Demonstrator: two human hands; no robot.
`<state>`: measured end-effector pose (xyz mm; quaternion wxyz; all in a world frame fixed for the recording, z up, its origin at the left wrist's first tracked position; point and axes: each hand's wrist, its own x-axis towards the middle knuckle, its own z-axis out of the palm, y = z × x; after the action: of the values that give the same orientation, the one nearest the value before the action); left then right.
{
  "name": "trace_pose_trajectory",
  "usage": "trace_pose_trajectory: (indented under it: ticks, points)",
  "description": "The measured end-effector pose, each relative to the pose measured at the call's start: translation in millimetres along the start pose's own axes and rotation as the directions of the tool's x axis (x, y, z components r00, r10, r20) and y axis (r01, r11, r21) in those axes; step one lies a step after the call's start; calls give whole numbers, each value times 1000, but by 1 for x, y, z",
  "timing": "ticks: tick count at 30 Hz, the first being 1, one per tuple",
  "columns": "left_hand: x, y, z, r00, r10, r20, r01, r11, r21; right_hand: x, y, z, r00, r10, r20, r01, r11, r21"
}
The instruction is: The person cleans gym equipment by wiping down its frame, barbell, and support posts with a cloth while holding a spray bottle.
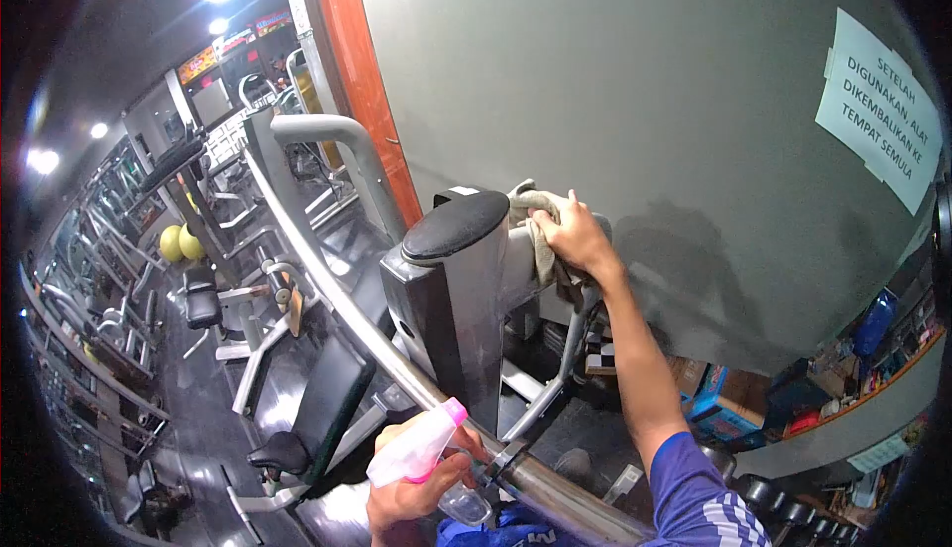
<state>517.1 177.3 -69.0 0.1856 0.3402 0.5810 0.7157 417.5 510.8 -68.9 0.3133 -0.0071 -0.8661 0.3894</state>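
A pink and clear spray bottle (421, 448) is held in my left hand (421, 483), low in the middle of the view beside a long metal bar (372, 334). My right hand (570, 233) reaches forward, its fingers closed on a greyish-beige cloth (543, 249). The cloth lies over the grey frame of a gym machine (456, 299), just right of its black oval pad (458, 225). Part of the cloth hangs down below my hand.
A grey wall with a paper sign (883, 111) stands ahead, beside an orange door (362, 71). Gym machines and a black bench (322, 413) fill the left, with yellow balls (181, 243) behind. Boxes (729, 403) and dumbbells (793, 507) lie at lower right.
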Motion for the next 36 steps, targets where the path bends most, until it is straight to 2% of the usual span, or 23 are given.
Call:
trace_pose_trajectory:
  ticks: [1, 3, 4, 7, 8, 11, 12, 15, 17, 18, 21, 24, 26, 27, 31, 35, 36]
  points:
    - [-2, 0, 0, 999, -10, 30, 9, 1000, 16, -2, -2, -4, 999, 41, 8, -41, 999, -4]
    - [0, 1, -1, 996, -19, 89, 15, 998, 54, -7, -12, 0, 996, -46, 78, 38, 993, 109]
    - [1, 0, 0, 994, 5, 109, -10, 999, 45, -13, -17, 12, 989, -134, -60, 144, 966, 217]
    - [3, -1, 0, 993, -20, 120, 16, 999, 33, -24, -43, 17, 981, -135, -137, 169, 943, 285]
    - [3, -3, -1, 992, -49, 119, 51, 998, -21, -25, -35, 18, 981, -152, -119, 177, 953, 245]
    - [5, -7, -8, 987, -79, 140, 75, 997, 33, -23, -8, 13, 975, -194, -108, 190, 981, -43]
    - [4, -8, -9, 989, -71, 132, 70, 997, 16, -23, -6, 8, 973, -173, -152, 171, 985, -21]
    - [3, -12, -8, 991, -61, 121, 64, 998, -22, -10, 58, 0, 984, -50, -172, 43, 998, -45]
    - [3, -13, -7, 991, -64, 115, 68, 997, -31, 0, 109, -12, 983, 2, -184, -35, 984, -172]
    - [5, -13, -8, 989, -51, 137, 51, 999, 5, 7, 141, -19, 986, 63, -152, -85, 986, -146]
    - [7, -15, -12, 983, -22, 184, 5, 996, 91, 16, 177, -37, 945, 296, -142, -316, 937, -150]
    - [8, -17, -13, 981, -3, 192, -25, 989, 144, 14, 241, -33, 921, 343, -184, -336, 939, 69]
    - [8, -17, -12, 985, -3, 174, -28, 985, 172, 17, 278, -23, 804, 540, -248, -509, 841, 183]
    - [8, -17, -11, 986, 2, 167, -27, 989, 143, 17, 273, -21, 729, 630, -267, -581, 776, 245]
    - [8, -17, -8, 992, -35, 121, 24, 996, 90, 15, 239, -16, 790, 444, -423, -511, 858, -52]
    - [6, -15, -3, 992, -121, 44, 116, 989, 94, -1, 136, -12, 909, 168, -381, -214, 974, -81]
    - [5, -19, -4, 995, -79, 57, 72, 992, 107, -8, 102, -6, 920, 115, -374, -147, 987, -58]
